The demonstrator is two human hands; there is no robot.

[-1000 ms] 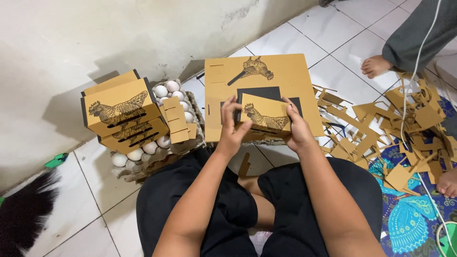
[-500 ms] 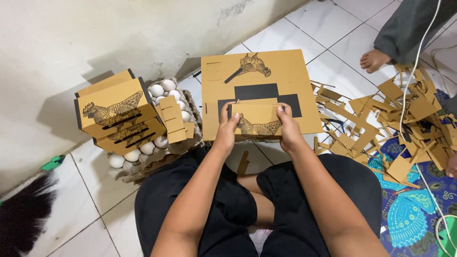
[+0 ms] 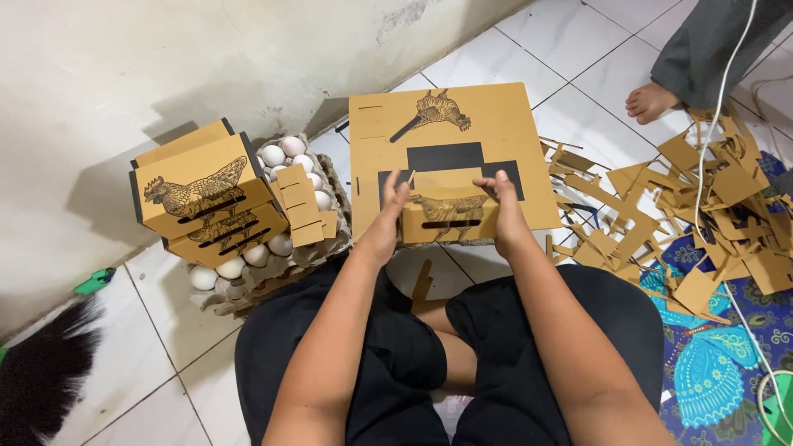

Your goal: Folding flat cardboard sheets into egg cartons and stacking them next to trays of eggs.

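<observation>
**Small cardboard box held between both hands, centre of frame**

The small cardboard box [image 3: 450, 216] sits in the middle of the frame, just above the person's crossed legs. Its long axis runs left to right across the picture, and its printed hen face with a dark slot is turned toward the camera. The left hand [image 3: 385, 225] presses against the box's left end, thumb up at the top edge; its grip is closed on that end. The right hand [image 3: 505, 216] clasps the right end in the same way, fingers wrapped round the far side.

Behind the box, a large flat cardboard sheet [image 3: 450, 132] lies on the tiled floor [image 3: 512, 58], with a hen print near its top and dark cut-out openings just above the hands.

At the left of the frame, two finished boxes [image 3: 202, 202] are stacked on a tray of white eggs [image 3: 277, 211], with a few loose cardboard pieces [image 3: 299, 206] resting on the eggs.

At the right, a heap of cardboard offcuts [image 3: 694, 206] spreads over the floor and a patterned blue mat [image 3: 719, 372]. Another person's bare foot [image 3: 651, 101] shows at the upper right.
</observation>
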